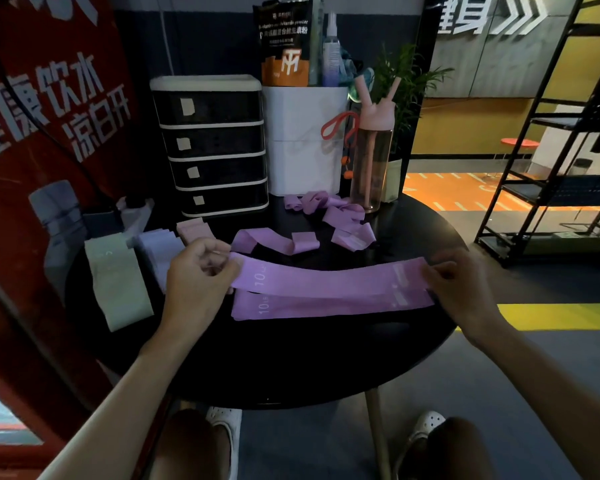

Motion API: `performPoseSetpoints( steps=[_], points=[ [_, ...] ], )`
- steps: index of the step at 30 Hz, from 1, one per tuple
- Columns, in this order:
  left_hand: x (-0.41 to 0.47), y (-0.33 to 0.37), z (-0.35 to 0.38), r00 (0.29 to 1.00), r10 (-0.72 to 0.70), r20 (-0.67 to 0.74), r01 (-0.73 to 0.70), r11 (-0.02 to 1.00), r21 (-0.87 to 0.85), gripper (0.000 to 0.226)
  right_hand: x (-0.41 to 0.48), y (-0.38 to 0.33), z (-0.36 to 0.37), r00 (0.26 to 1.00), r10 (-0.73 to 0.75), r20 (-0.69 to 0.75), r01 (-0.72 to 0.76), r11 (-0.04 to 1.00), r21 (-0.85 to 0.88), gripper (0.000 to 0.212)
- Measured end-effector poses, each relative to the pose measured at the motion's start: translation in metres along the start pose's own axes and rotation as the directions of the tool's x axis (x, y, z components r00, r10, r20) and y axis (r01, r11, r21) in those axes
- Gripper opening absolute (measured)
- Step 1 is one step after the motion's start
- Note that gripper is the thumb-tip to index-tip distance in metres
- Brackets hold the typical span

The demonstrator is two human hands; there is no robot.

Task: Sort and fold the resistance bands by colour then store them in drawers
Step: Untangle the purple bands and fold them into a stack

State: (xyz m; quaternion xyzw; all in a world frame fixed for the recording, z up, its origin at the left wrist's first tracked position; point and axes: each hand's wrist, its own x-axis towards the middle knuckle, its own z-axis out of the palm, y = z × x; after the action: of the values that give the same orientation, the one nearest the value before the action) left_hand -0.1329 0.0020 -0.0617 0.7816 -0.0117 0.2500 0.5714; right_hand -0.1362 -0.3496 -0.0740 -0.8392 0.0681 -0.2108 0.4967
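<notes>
1. We are pinching the purple band (329, 280) at both ends: left hand (201, 271) at 9 o'clock, right hand (461, 282) at 3, fingers closed.
2. We are holding it taut over the band lying on the surface (291, 368), aiming to match edges before folding.

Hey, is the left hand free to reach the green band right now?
Probably not yet: the left hand is pinching the purple band, shared with the right hand. The green band lies unobstructed just beside it.

Drawer labels (187, 106) — too small to read; band ends hidden inside each grip.
</notes>
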Motion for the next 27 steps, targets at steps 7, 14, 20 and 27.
performPoseSetpoints(
  steps=[7,14,20,27],
  points=[
    [-0.018,-0.017,0.004,0.996,0.040,0.077,-0.049,0.993,0.110,0.015,-0.015,0.017,0.012,0.989,-0.141,-0.053,0.133,0.982,-0.138,0.010],
    [-0.018,-0.023,0.005,0.993,0.041,0.110,-0.059,0.985,0.161,0.010,-0.019,0.017,0.012,0.987,-0.132,-0.093,0.118,0.983,-0.139,0.007],
    [-0.021,-0.026,0.004,0.980,0.052,0.194,-0.108,0.951,0.289,0.011,-0.018,0.018,0.013,0.985,-0.150,-0.084,0.131,0.972,-0.197,0.004],
    [-0.024,-0.029,0.005,0.940,0.128,0.317,-0.258,0.873,0.415,0.025,-0.014,0.022,0.010,0.964,-0.257,-0.062,0.219,0.908,-0.357,0.008]
  ],
)
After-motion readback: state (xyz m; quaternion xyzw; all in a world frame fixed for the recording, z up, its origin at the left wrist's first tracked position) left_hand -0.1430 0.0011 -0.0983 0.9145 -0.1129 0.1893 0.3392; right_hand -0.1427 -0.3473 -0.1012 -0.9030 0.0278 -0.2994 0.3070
